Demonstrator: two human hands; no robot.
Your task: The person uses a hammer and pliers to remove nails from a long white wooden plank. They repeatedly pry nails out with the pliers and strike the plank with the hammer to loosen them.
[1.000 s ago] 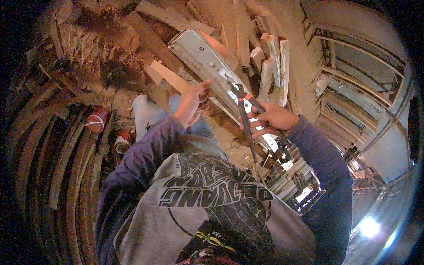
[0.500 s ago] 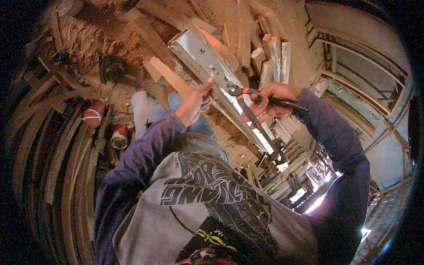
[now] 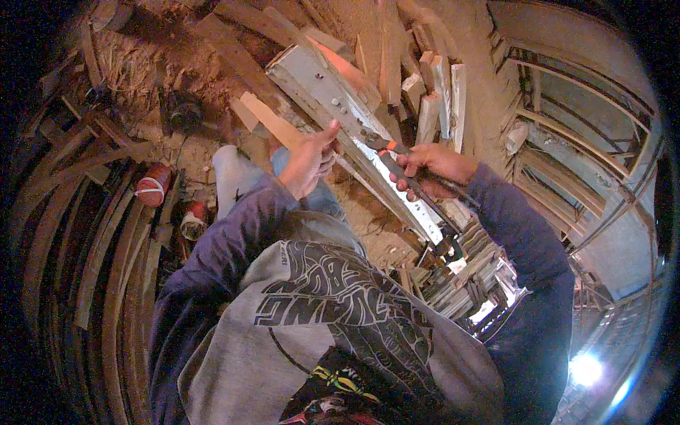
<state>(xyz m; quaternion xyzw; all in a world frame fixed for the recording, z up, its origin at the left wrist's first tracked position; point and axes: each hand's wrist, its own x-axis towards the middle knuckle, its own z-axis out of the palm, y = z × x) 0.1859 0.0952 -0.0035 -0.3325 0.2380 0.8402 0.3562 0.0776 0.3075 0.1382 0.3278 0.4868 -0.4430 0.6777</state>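
There is one left hand (image 3: pixel 309 167) at eleven o'clock, one right hand (image 3: pixel 440 164) at two, one pair of pincers (image 3: pixel 392 147) at one, one white-faced beam (image 3: pixel 327 86) at twelve, two red containers (image 3: pixel 157 177) at nine, one glaring light (image 3: pixel 586 370) at four, and dark boards (image 3: pixel 117 319) toward eight, too dim to count

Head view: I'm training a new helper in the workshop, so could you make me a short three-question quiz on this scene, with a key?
1. Which hand holds the pincers?

2. True or false: the red object with a white band lies on the person's left.

3. Which colour shows as bands on the pincers?
a) green
b) orange
c) purple

Key:
1. The right hand.
2. True.
3. b.
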